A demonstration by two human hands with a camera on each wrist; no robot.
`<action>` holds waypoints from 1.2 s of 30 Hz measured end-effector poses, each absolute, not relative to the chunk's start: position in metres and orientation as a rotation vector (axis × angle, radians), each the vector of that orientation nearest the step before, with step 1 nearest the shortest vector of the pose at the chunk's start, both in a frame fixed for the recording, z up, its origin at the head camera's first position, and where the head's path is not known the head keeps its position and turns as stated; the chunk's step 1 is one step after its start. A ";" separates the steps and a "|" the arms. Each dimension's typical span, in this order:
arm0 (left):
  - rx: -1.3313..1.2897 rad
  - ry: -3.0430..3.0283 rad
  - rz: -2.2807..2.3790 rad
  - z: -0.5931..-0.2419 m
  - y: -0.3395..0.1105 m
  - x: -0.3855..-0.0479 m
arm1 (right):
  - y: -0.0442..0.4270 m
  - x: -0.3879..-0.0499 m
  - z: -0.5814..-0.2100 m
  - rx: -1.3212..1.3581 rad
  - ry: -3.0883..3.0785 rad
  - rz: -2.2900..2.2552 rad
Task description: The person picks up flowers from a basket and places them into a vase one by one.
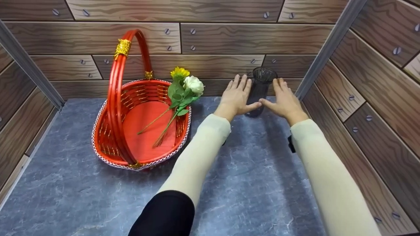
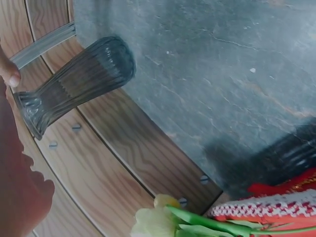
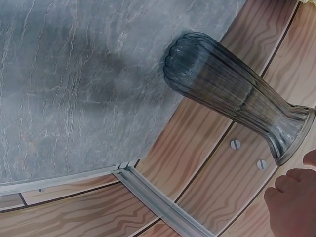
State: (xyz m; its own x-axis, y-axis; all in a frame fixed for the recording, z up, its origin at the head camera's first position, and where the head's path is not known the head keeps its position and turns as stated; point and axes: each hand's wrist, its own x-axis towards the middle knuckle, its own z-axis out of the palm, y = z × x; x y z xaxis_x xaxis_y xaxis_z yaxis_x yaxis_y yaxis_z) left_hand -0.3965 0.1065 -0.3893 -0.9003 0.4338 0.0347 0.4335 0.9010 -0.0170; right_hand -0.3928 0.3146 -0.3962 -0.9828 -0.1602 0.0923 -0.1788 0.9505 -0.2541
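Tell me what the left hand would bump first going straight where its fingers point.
Probably the wood-patterned wall behind, though the left hand might brush the dark vase just to its right first; depth is unclear.

Even, moderately bright light fills the head view. On the blue-grey marbled counter (image 1: 252,177), a soft, dark shadow stretches from near the fluted, smoky-glass vase (image 1: 259,90) toward the viewer. Both wrist views look dimmer, hazy and soft in detail, with small highlights on the vase's base. Behind the vase there, brown wood-print planks (image 2: 133,133) bow with lens distortion.
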 end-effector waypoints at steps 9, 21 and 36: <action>-0.674 -3.078 0.058 -0.395 0.125 -0.397 | 0.314 -0.403 -0.393 0.191 -3.077 0.441; -0.660 -3.073 0.162 -0.392 0.133 -0.405 | 0.322 -0.415 -0.396 0.202 -3.021 0.438; -0.675 -3.054 0.149 -0.390 0.139 -0.418 | 0.323 -0.432 -0.394 0.241 -2.982 0.445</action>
State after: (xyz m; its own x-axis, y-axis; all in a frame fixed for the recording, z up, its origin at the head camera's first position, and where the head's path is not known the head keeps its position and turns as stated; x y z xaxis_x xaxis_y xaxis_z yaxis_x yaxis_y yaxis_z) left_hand -0.4179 0.1392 -0.3903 -0.9069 0.4213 -0.0104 0.4203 0.9024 -0.0948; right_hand -0.4317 0.3233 -0.3942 -0.9806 -0.1394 0.1380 -0.1736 0.9442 -0.2799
